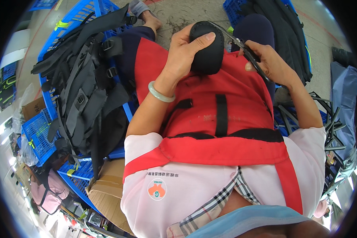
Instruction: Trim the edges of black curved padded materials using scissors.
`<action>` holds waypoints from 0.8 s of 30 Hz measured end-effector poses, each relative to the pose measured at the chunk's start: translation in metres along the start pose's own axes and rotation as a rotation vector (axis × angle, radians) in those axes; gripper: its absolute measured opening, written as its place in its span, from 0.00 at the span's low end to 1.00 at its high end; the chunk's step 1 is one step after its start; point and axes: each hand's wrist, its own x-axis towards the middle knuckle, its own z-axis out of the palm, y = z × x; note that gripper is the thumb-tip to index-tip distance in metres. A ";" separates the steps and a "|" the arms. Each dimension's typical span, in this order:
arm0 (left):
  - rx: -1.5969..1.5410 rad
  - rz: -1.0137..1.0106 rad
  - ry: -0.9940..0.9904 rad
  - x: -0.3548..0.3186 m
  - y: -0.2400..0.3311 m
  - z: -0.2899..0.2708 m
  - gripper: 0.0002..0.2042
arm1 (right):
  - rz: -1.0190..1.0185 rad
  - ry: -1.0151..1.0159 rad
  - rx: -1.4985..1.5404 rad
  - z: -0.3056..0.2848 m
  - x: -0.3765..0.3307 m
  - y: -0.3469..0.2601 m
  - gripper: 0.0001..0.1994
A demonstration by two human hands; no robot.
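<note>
My left hand (181, 55) grips a black padded piece (207, 57) with a rounded outline and stitching along its edge, the thumb pressed on its face. My right hand (270, 63) is closed around the handles of dark scissors (246, 50). Their long blades point up and left, reaching along the upper right edge of the padded piece. Whether the blades touch it or have anything between them, I cannot tell. Both hands are above my lap, over a red apron (218, 87).
At left, a blue plastic crate (73, 23) is heaped with black straps and buckled pieces (85, 87). Another blue crate (232, 10) at the upper right carries black fabric pieces (279, 31). A cardboard box (109, 184) stands at lower left. Dark strips (331, 119) stick out by my right elbow.
</note>
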 end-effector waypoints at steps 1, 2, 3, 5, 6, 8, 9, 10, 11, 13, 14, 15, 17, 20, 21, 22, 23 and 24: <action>0.004 -0.022 -0.006 -0.001 -0.001 0.000 0.08 | 0.016 -0.011 0.029 -0.002 -0.002 -0.002 0.26; -0.002 -0.024 -0.005 -0.001 -0.002 0.000 0.08 | 0.032 -0.022 0.058 -0.004 -0.004 -0.004 0.26; 0.000 -0.029 -0.014 0.000 -0.004 0.000 0.08 | 0.037 -0.023 0.057 -0.006 -0.006 -0.006 0.26; -0.003 -0.036 -0.025 -0.001 -0.005 0.001 0.09 | 0.155 -0.081 0.093 -0.011 -0.011 -0.009 0.26; 0.011 -0.061 -0.047 -0.001 -0.003 0.003 0.10 | 0.160 -0.080 0.090 -0.012 -0.013 -0.007 0.26; 0.020 -0.087 -0.073 0.000 -0.005 0.006 0.10 | 0.149 -0.057 0.018 -0.016 -0.017 -0.001 0.29; 0.062 -0.086 -0.118 0.000 -0.007 0.008 0.10 | 0.154 -0.056 0.019 -0.017 -0.019 -0.003 0.29; 0.103 -0.085 -0.163 0.001 -0.009 0.010 0.10 | 0.131 -0.058 -0.047 -0.020 -0.020 -0.008 0.29; 0.100 -0.089 -0.166 0.001 -0.011 0.011 0.10 | 0.108 -0.060 -0.113 -0.022 -0.022 -0.010 0.30; 0.096 -0.119 -0.194 0.001 -0.012 0.013 0.11 | 0.155 -0.090 -0.100 -0.028 -0.025 -0.006 0.30; 0.093 -0.121 -0.198 0.002 -0.013 0.013 0.11 | 0.197 -0.122 -0.085 -0.030 -0.026 -0.005 0.29; 0.095 -0.129 -0.215 0.002 -0.015 0.012 0.10 | 0.201 -0.123 -0.085 -0.032 -0.027 -0.005 0.29; 0.094 -0.140 -0.232 0.001 -0.017 0.013 0.10 | 0.179 -0.155 -0.104 -0.035 -0.029 -0.005 0.29; 0.102 -0.197 -0.235 0.001 -0.018 0.017 0.10 | 0.223 -0.186 -0.010 -0.040 -0.035 -0.009 0.22; 0.119 -0.200 -0.246 0.001 -0.018 0.017 0.10 | 0.226 -0.187 -0.010 -0.043 -0.035 -0.011 0.22; 0.136 -0.203 -0.257 0.001 -0.018 0.018 0.09 | 0.251 -0.194 -0.063 -0.046 -0.035 -0.012 0.25; 0.133 -0.203 -0.257 0.001 -0.017 0.019 0.09 | 0.275 -0.201 -0.117 -0.048 -0.036 -0.013 0.28; 0.135 -0.222 -0.278 0.001 -0.016 0.021 0.10 | 0.280 -0.202 -0.117 -0.048 -0.037 -0.013 0.28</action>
